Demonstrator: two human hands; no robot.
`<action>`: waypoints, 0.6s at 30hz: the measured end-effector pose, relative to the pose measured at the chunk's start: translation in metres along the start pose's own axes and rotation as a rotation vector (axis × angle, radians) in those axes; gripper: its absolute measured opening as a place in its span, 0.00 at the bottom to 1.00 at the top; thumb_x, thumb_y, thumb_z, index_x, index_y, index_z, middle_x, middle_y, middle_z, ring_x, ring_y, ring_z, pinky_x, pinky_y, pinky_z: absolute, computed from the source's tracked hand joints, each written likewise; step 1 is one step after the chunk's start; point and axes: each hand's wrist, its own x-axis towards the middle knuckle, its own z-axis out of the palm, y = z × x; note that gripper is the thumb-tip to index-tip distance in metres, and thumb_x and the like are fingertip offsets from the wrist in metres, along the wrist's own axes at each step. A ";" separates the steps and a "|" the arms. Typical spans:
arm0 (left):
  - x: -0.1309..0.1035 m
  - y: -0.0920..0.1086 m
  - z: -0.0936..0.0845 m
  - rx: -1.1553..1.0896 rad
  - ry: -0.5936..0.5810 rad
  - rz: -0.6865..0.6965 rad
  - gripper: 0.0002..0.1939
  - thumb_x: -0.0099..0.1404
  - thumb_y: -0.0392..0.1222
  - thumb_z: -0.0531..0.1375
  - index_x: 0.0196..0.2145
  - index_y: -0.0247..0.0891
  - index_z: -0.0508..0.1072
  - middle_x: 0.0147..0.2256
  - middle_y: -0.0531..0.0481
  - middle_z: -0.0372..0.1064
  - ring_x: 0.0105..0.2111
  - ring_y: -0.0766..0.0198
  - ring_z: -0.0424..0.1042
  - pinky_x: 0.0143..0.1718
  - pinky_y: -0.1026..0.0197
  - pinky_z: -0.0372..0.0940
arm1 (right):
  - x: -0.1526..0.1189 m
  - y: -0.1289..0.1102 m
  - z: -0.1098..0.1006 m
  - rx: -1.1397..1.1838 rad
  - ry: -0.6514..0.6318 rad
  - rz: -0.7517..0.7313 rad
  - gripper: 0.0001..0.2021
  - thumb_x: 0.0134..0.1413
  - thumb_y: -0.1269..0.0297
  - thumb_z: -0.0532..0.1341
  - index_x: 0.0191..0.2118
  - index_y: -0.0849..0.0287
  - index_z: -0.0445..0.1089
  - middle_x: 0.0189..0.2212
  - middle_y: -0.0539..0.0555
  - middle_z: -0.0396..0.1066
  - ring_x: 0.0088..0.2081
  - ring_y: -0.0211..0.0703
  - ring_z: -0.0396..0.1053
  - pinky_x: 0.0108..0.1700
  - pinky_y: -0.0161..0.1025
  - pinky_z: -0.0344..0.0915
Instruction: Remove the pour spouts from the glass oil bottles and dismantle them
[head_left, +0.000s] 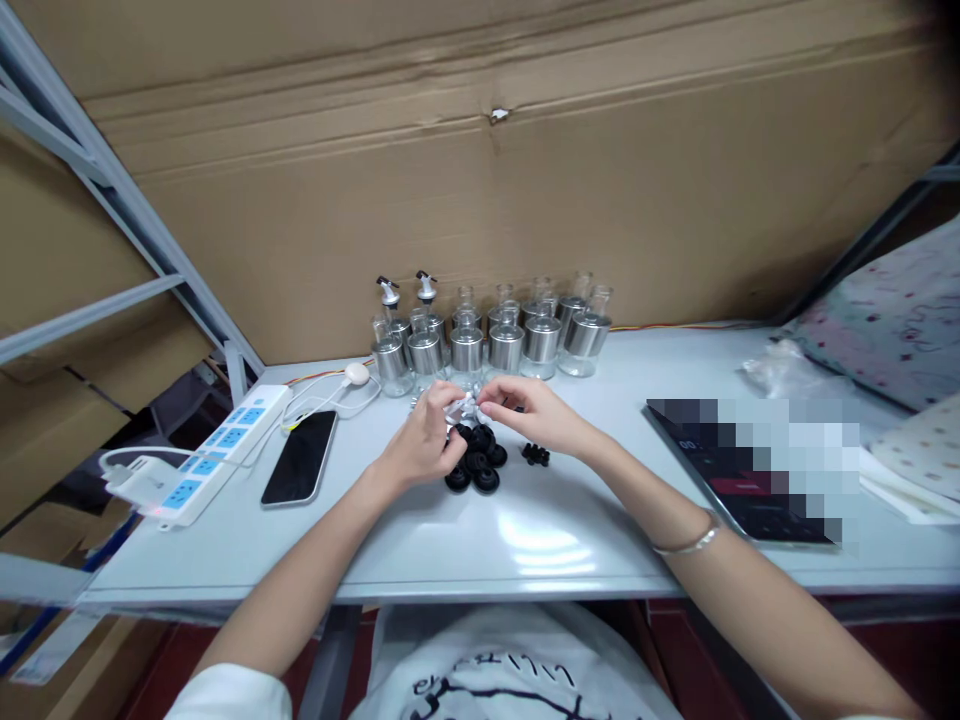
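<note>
Over the middle of the table, my left hand (427, 440) is closed, its fingertips pinching a small whitish part (456, 406). Facing it, my right hand (536, 412) has thumb and finger pinched together at small white pieces; whether it grips one is too small to tell. Below the hands lies a pile of black rubber-looking rings or stoppers (480, 462), partly hidden by my left hand. A little cluster of tiny black parts (535, 454) sits to its right. Behind the hands stand rows of glass bottles with metal bands (466, 350); two have pourer spouts (426, 287) on top.
To the left are a phone (300, 458), a white power strip (217, 455) and a looped white cable (356, 376). A tablet (720, 470) lies at right, with a plastic bag (787, 372) beyond it. A cardboard panel (495, 210) walls off the back.
</note>
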 end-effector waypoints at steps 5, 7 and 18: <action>0.002 0.000 -0.004 0.083 -0.032 -0.038 0.22 0.63 0.27 0.49 0.53 0.43 0.52 0.44 0.45 0.54 0.43 0.63 0.63 0.42 0.58 0.65 | 0.001 0.002 0.009 -0.034 0.002 -0.065 0.11 0.58 0.64 0.52 0.37 0.60 0.70 0.35 0.55 0.70 0.36 0.42 0.66 0.39 0.39 0.62; 0.002 0.002 -0.003 0.113 -0.041 -0.050 0.18 0.65 0.29 0.50 0.51 0.43 0.57 0.43 0.46 0.55 0.42 0.64 0.64 0.43 0.59 0.66 | 0.002 0.004 0.014 -0.047 0.009 -0.118 0.11 0.58 0.66 0.51 0.39 0.59 0.70 0.38 0.56 0.70 0.39 0.43 0.66 0.42 0.40 0.62; 0.001 0.005 0.005 0.088 0.120 0.003 0.03 0.65 0.35 0.57 0.36 0.39 0.64 0.38 0.47 0.62 0.51 0.56 0.67 0.47 0.52 0.68 | 0.000 0.002 0.030 0.232 -0.002 0.010 0.16 0.59 0.51 0.52 0.35 0.60 0.66 0.30 0.52 0.66 0.31 0.40 0.63 0.37 0.39 0.62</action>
